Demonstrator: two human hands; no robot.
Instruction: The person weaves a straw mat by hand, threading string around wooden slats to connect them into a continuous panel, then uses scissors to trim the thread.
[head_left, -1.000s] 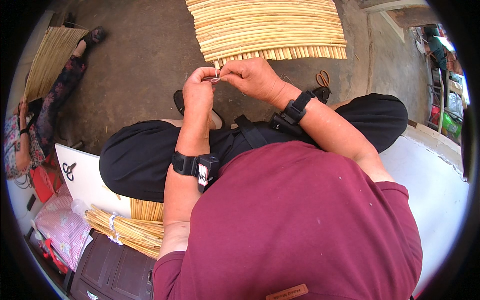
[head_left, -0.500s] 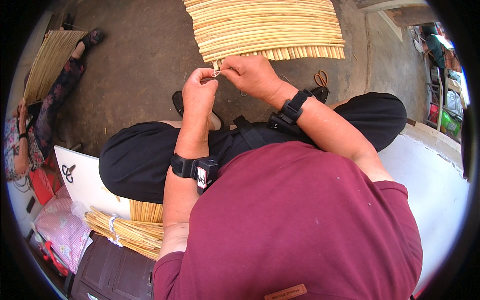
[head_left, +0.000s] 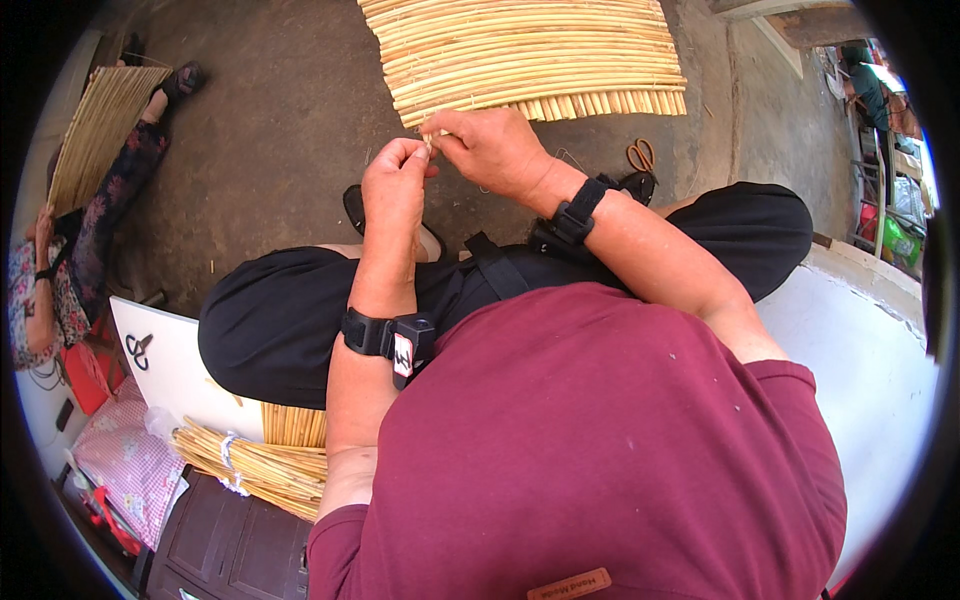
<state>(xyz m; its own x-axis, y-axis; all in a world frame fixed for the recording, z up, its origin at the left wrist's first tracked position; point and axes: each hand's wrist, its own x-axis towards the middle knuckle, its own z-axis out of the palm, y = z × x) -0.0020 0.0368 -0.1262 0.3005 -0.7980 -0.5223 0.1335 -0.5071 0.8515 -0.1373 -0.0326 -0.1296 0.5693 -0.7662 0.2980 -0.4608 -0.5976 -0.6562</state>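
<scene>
A mat of pale yellow reed stalks [head_left: 525, 55], tied side by side, lies ahead of me, with cut ends along its near edge. By its near left corner my left hand [head_left: 395, 185] is closed, thumb and finger pinching a thin white string [head_left: 429, 148]. My right hand [head_left: 495, 150] reaches in from the right, its fingertips pinched at the same string just under the mat. The fingertips of both hands almost meet, so the knot or loop between them is mostly hidden.
Orange-handled scissors [head_left: 641, 155] lie near my right shoe. Black scissors [head_left: 138, 350] rest on a white board [head_left: 180, 365] at left, near a tied bundle of reed stalks [head_left: 255, 465]. At far left another person holds a similar reed mat [head_left: 105, 135].
My right hand has shifted slightly left and up, bringing its fingertips closer to my left hand's. The white loop that showed between them is now mostly covered.
</scene>
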